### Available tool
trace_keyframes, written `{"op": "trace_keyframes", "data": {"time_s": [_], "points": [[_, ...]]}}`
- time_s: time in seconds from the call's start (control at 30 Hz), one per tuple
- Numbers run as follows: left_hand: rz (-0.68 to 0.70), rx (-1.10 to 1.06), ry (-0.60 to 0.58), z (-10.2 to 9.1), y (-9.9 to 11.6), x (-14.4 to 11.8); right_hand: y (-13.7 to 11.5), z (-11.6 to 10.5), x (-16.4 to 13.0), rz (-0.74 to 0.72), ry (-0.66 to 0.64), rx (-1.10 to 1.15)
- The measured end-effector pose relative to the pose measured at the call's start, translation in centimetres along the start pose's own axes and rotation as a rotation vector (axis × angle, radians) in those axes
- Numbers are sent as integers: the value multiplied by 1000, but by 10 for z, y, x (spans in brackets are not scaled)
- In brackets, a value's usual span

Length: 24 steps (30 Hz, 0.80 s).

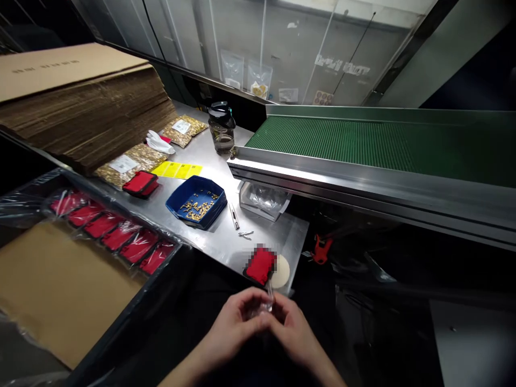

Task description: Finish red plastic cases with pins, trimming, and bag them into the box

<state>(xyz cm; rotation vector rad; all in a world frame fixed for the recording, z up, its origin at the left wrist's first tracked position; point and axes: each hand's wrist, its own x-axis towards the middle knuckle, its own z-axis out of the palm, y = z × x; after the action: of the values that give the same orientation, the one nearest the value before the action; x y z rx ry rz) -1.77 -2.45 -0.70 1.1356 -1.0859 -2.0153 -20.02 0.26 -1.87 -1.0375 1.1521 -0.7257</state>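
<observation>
Clear bag (264,307), small and crinkled, was pinched between both hands low in the view, just below the near table (258,236) edge; its contents could not be made out. Left to right: a lined box (32,279) at far left held a row of red cases (113,231) under plastic film, six or so visible, with brown card below them. Behind it rose a stack of flat cardboard (80,102). On the table lay bags of gold parts (129,164), a lone red case (140,183), white gloves (159,142), yellow labels (176,170), a blue tray (196,201) with loose gold parts, a lidded jar (221,128), and small metal tools (235,216). A further red case (260,265) sat at the table's near edge, touching a pale round disc (281,271), directly above the hands. The left hand (234,325) was closed, fingertips gripping the bag's left side; the right hand (294,330) was likewise closed on its right side, thumbs nearly meeting. A green conveyor (363,142) ran off to the right, bare where visible, with an orange clip (321,249) below it.

Judged from this layout, the work was partway along: a row of cases lay packed in the box, while two cases, the tray parts and the unopened part bags remained on the table.
</observation>
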Motion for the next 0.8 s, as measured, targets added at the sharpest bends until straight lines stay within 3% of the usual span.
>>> {"op": "trace_keyframes", "data": {"time_s": [0.1,0.27,0.4,0.57,0.63,0.73,0.8], "points": [[-120,-14,-18,3,-23,-23,21,13,-32,62,28,-67],[-98,216,-24,-2,-29,-30,29,27,-49,63,212,-342],[-171,70,19,-14,-26,-26,26,22,-45,141,221,-114],[-109,203,75,-17,-25,-24,27,21,-33,142,226,192],[-114,78,-2,-9,-27,-23,27,24,-27,136,197,312],[-158,-180,-155,0,-28,-21,24,25,-21,175,40,521],[-191,-155,-201,-1,-25,-20,22,21,-23,217,-41,523]]}}
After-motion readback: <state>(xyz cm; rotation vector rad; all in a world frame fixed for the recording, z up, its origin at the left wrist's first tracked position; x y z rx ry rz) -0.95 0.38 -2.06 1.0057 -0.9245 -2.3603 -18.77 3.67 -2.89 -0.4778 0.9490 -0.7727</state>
